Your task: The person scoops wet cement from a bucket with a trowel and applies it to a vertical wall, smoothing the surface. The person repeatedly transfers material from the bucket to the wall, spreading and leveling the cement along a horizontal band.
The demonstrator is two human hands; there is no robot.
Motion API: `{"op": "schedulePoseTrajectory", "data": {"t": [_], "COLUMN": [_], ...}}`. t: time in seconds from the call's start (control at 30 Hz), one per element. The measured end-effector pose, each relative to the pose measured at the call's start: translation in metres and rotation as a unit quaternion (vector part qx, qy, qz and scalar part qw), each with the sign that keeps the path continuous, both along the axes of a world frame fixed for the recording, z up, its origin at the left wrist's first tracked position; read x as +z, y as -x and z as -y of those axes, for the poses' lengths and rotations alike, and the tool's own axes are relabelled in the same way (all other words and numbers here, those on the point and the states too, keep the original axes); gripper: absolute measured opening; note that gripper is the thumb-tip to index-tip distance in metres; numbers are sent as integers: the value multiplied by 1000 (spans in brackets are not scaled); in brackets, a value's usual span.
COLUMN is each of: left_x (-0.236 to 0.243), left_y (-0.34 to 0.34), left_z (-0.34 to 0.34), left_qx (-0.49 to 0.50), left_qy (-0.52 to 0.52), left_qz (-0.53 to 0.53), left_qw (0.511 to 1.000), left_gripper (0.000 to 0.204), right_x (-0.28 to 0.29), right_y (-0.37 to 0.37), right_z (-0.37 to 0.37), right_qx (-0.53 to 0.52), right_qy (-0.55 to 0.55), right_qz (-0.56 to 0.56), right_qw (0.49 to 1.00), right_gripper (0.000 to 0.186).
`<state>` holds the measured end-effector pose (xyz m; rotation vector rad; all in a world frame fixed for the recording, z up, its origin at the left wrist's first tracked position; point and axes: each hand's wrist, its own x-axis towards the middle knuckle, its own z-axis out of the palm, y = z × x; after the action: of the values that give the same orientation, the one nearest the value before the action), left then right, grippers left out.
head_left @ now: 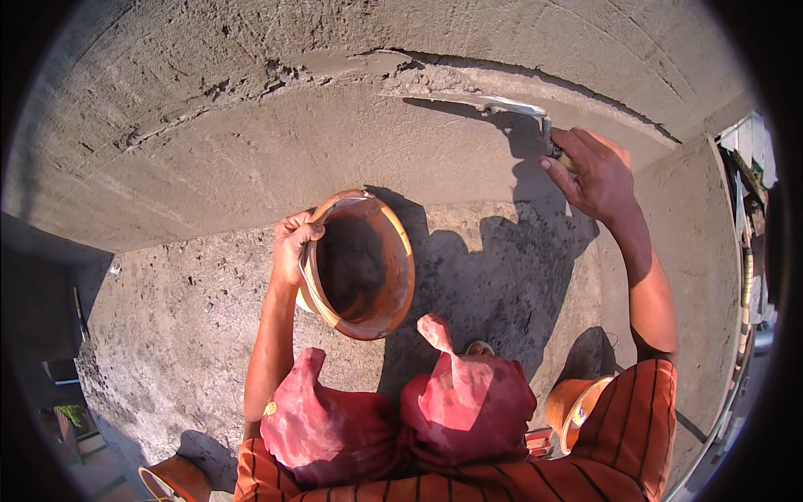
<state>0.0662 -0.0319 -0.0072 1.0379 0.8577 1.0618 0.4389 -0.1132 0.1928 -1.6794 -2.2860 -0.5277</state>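
Observation:
My left hand [296, 243] is closed on the rim of an orange bucket [403, 259], which is tilted so that its dark inside, smeared with grey, faces me. Up at the right, my right hand [592, 171] grips the handle of a trowel [512, 105]. The trowel's blade lies along the wall near a ridge, with wet grey mortar [435, 81] on and beside it. Around the blade the grey plastered wall [318, 125] is partly smooth. A rough, broken seam [276, 78] runs leftward from there.
Another orange bucket [577, 410] stands by my right side, and an orange container [177, 478] sits at the lower left. The rough concrete floor [184, 309] spreads below the wall. A side wall [682, 251] closes the right, with stacked items [747, 251] beyond it.

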Motion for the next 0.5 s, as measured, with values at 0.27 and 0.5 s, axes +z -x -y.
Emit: {"op": "schedulePoseTrajectory", "data": {"t": [0.27, 0.5], "left_x": [5, 4], "left_y": [1, 1], "left_z": [4, 3], "left_qx": [-4, -6], "left_qy": [16, 10], "left_qz": [5, 18], "left_qw": [1000, 1000], "left_gripper": [20, 20], "right_x": [34, 34], "right_y": [-5, -9], "right_z": [-16, -6], "right_qx": [-72, -99], "right_qy": [66, 63], "right_qz": [-56, -106], "right_qw": [994, 987], "right_gripper": [30, 28]}}
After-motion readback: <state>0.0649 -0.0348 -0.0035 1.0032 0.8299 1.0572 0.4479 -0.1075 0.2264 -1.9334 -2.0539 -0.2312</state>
